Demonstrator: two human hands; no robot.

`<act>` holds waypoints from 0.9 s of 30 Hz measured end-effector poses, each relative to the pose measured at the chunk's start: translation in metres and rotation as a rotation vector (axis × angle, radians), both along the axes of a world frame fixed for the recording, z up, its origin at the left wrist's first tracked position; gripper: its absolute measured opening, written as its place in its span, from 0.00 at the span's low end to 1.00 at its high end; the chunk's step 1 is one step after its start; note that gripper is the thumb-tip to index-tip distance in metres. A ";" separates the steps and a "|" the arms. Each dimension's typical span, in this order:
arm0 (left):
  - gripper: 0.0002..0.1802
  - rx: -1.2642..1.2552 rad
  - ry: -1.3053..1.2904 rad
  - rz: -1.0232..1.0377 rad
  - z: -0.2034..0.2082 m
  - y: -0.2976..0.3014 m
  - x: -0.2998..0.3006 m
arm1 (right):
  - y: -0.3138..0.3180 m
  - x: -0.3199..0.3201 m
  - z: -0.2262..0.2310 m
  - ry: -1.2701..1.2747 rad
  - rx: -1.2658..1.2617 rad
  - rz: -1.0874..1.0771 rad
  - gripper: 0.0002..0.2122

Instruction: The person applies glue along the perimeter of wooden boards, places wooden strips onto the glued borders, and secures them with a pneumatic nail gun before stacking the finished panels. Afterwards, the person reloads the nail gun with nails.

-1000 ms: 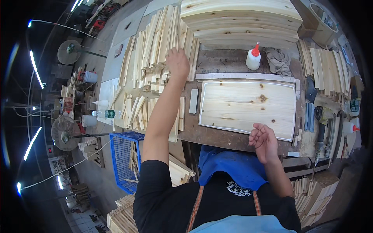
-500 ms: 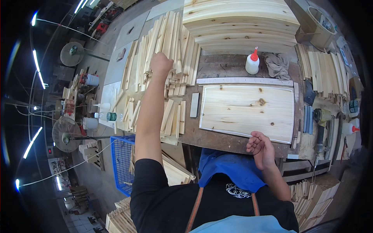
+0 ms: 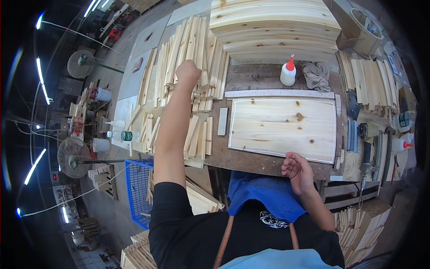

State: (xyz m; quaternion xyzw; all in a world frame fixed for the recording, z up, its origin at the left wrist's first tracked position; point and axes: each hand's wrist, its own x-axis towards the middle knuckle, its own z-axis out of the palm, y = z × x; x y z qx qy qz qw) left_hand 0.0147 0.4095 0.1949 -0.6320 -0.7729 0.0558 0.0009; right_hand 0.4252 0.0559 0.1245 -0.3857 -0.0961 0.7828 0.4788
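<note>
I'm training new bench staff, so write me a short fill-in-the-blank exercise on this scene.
The ____ hand is at the pile of wooden strips.
The white bottle beyond the panel has a ____ nozzle.
The mesh basket is coloured ____.
In the picture, the grey cloth lies to that bottle's ____.

Missing words: left; red; blue; right.

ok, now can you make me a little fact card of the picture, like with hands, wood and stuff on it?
Left hand: curled over a pile of wooden strips; the hand hides whether it grips one
Right hand: partly open, fingers loosely bent, by the near edge of the board
Board: pale, knotty wood, lying flat, a white line along its edges
Bottle: white with a red tip, upright beyond the board
Rag: grey, crumpled, right of the bottle
Crate: blue, low on the left
</note>
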 end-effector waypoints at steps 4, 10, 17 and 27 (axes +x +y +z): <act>0.24 0.305 -0.101 0.097 0.006 -0.006 0.013 | -0.009 0.004 -0.002 -0.006 -0.009 -0.027 0.18; 0.15 0.157 -1.158 0.158 0.026 -0.062 -0.019 | -0.009 0.008 -0.005 -0.042 0.007 0.016 0.16; 0.12 0.157 -1.332 0.137 -0.010 -0.286 0.048 | 0.012 0.021 -0.011 -0.202 0.291 0.317 0.15; 0.18 -0.863 -1.292 -0.345 -0.105 -0.338 0.131 | 0.009 0.099 -0.043 -0.229 0.364 -0.062 0.20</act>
